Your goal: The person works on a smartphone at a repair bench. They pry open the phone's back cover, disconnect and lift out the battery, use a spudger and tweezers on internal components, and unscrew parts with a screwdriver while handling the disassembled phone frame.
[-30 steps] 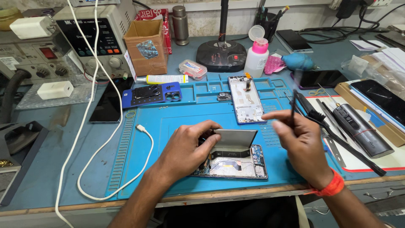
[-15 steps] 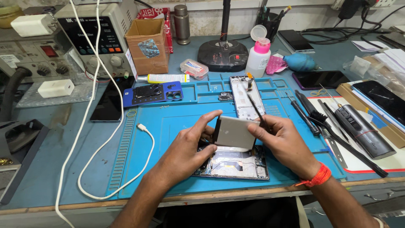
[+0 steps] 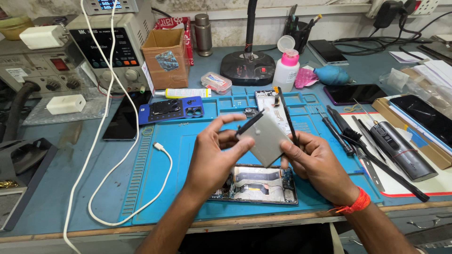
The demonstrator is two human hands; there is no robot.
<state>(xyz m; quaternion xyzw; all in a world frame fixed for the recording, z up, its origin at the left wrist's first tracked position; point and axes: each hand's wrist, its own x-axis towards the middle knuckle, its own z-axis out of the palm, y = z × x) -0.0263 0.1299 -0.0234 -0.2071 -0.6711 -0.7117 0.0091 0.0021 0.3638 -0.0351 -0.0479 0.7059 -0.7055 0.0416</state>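
Both hands hold a flat grey phone battery (image 3: 267,139) tilted in the air above an opened phone (image 3: 258,184) that lies on the blue work mat (image 3: 179,160). My left hand (image 3: 214,155) pinches the battery's left edge with thumb and fingers. My right hand (image 3: 315,160) grips its right edge and also holds thin black tweezers (image 3: 287,115) that stick upward. The phone's inner boards and flex cables are exposed below the battery.
A white cable (image 3: 162,155) loops over the mat's left side. A blue phone part (image 3: 170,109), a dark phone (image 3: 125,117), a cardboard box (image 3: 165,57), a power supply (image 3: 110,47), a white bottle (image 3: 286,70) and screwdrivers (image 3: 376,141) on a tray at right surround the mat.
The battery has been lifted off the opened phone and raised higher, tilted between both hands. My right hand came in from the right with the tweezers and took its edge.
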